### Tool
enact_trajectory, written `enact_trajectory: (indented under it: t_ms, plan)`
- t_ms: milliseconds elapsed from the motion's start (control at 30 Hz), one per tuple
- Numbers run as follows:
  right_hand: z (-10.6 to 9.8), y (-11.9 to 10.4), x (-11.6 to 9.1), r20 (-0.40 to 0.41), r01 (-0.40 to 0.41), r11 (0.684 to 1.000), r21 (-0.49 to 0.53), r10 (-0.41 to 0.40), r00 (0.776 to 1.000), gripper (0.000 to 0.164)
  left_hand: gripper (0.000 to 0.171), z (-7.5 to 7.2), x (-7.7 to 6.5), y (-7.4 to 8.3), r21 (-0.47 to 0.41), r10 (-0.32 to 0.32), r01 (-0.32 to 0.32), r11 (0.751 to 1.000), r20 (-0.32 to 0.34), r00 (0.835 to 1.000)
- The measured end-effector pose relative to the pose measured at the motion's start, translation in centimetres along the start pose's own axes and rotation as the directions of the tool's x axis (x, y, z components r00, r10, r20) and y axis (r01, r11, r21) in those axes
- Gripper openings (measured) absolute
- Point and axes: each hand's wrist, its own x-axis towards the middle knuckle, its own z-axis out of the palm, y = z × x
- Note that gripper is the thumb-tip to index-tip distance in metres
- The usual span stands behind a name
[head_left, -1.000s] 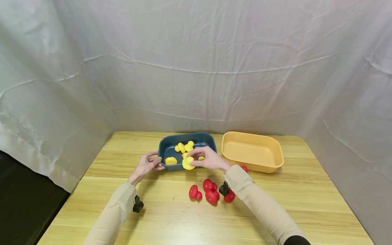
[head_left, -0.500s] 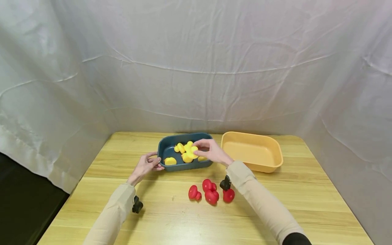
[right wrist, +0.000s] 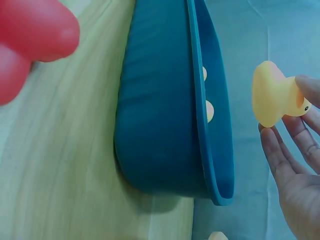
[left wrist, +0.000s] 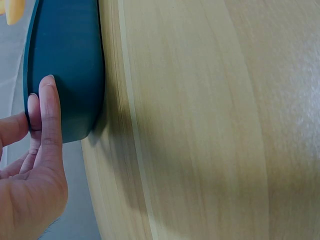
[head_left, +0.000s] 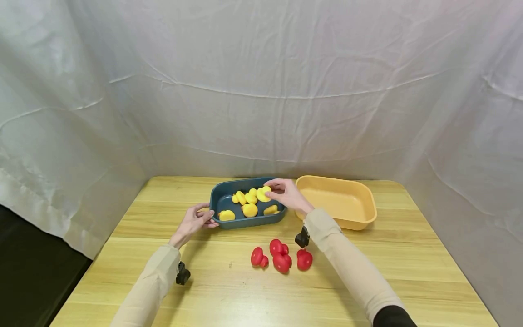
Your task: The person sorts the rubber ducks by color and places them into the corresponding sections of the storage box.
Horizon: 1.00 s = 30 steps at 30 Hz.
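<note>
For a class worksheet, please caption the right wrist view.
A right hand holds a yellow toy duck above a dark teal round-cornered tub.

Dk-blue, rounded-rect., plastic-looking tray upright, its rim gripped at approx. 8 o'clock by L hand. Smooth yellow rubbery-looking duck, black eye showing, pinched by R hand, clear above tray's 2 o'clock side. Five sim. yellow ducks inside, approx. 4, 6, 8, 10 & 12 o'clock.

- Head: high, well back, facing forward and down over desk.
- Left wrist: close, past left hand, scene sideways.
- Right wrist: close, past right hand, likewise sideways.
- All share dark teal bin.
</note>
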Motion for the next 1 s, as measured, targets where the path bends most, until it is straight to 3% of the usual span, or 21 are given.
enact_trajectory:
  t_ms: [1000]
  plan:
    - [-0.4,1.3,2.3,-0.117,-0.135,0.988,-0.081,0.125,0.985,0.031,0.055,-0.1,-0.1,0.1,0.005,-0.015,0.015,1.000,-0.003,1.000]
